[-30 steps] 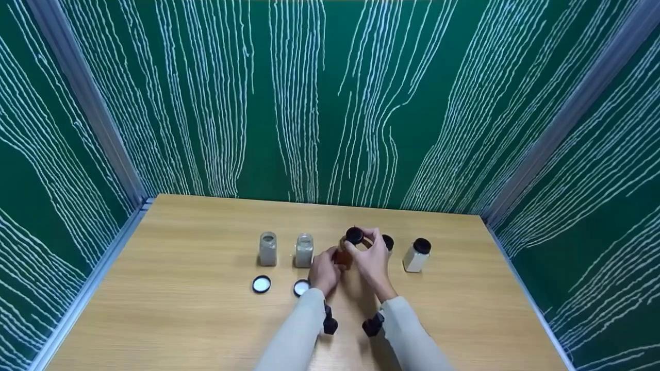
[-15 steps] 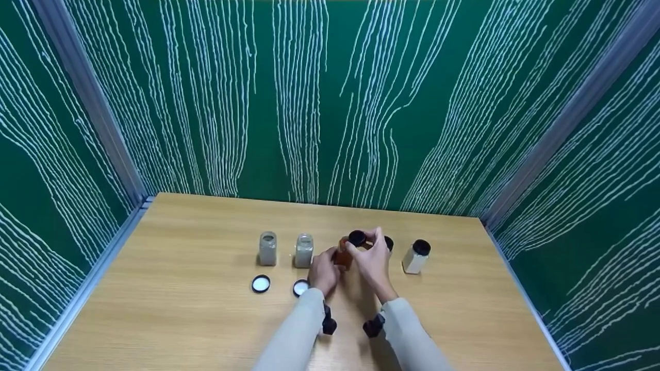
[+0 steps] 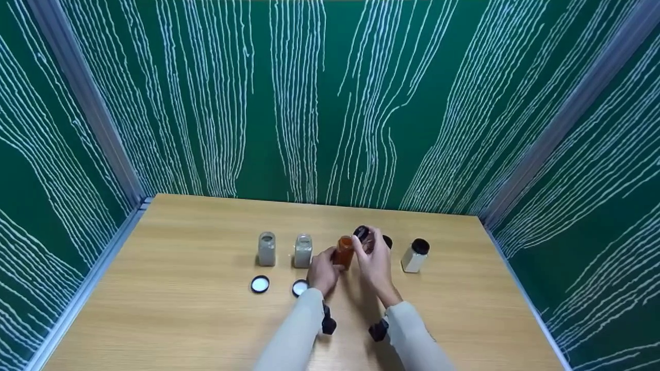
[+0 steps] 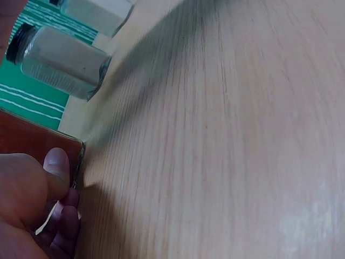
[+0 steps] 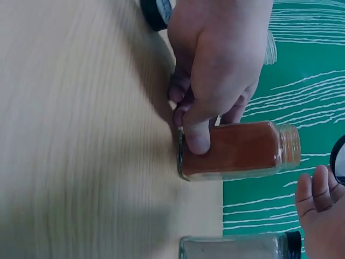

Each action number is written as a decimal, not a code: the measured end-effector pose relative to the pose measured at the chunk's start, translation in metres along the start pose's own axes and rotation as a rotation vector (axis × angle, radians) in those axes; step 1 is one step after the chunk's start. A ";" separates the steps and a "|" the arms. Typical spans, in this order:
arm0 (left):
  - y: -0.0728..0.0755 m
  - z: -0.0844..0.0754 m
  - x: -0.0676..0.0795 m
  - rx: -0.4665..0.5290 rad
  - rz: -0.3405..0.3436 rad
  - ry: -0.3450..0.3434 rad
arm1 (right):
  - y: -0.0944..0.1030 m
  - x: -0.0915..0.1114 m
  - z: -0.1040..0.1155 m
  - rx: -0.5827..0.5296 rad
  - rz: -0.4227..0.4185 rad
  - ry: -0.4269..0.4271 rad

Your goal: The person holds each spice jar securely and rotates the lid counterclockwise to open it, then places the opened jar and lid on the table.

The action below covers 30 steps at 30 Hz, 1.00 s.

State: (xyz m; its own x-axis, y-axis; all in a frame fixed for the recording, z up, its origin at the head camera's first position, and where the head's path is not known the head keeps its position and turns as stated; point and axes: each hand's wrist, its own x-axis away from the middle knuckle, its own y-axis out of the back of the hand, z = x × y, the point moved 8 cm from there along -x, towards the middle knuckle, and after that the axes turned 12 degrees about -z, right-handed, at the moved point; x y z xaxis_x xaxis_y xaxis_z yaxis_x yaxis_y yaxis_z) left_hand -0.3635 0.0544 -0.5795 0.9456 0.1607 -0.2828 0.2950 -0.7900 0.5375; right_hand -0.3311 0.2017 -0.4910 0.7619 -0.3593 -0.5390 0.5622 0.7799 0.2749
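My left hand [image 3: 323,273] grips a square glass spice jar [image 3: 344,253] of reddish-orange powder near its base. In the right wrist view the jar's threaded mouth [image 5: 291,145] is uncovered, and its base is at the table surface. Just right of that mouth, my right hand [image 3: 376,262] holds a black screw lid [image 3: 361,233] by its edge, tilted and apart from the jar. The lid's pale inside [image 5: 340,162] faces the jar in the right wrist view. The left wrist view shows my left thumb [image 4: 57,164] pressed against the red jar.
Two uncapped jars of greyish contents [image 3: 266,252] [image 3: 303,253] stand to the left, with black lids [image 3: 260,284] [image 3: 299,288] lying white side up before them. Right of my hands are two capped jars [image 3: 387,241] [image 3: 415,256], one partly hidden. Green walls enclose the wooden table [image 3: 180,319].
The black lid has come off the red jar's mouth and moved right in my right hand, tilting. My left hand and the jar have stayed in place.
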 end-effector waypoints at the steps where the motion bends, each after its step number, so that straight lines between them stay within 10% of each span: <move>1: 0.000 0.000 0.000 0.003 0.002 0.004 | 0.000 0.001 0.001 0.007 0.012 0.009; 30: -0.005 0.003 -0.001 0.037 0.054 0.063 | 0.020 0.012 -0.015 0.154 0.212 -0.007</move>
State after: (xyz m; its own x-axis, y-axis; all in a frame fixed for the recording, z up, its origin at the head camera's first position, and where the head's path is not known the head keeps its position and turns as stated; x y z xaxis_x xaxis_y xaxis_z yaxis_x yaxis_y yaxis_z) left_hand -0.3659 0.0561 -0.5843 0.9671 0.1529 -0.2031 0.2389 -0.8200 0.5202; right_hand -0.3157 0.2212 -0.5038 0.8699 -0.1999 -0.4508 0.4314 0.7514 0.4993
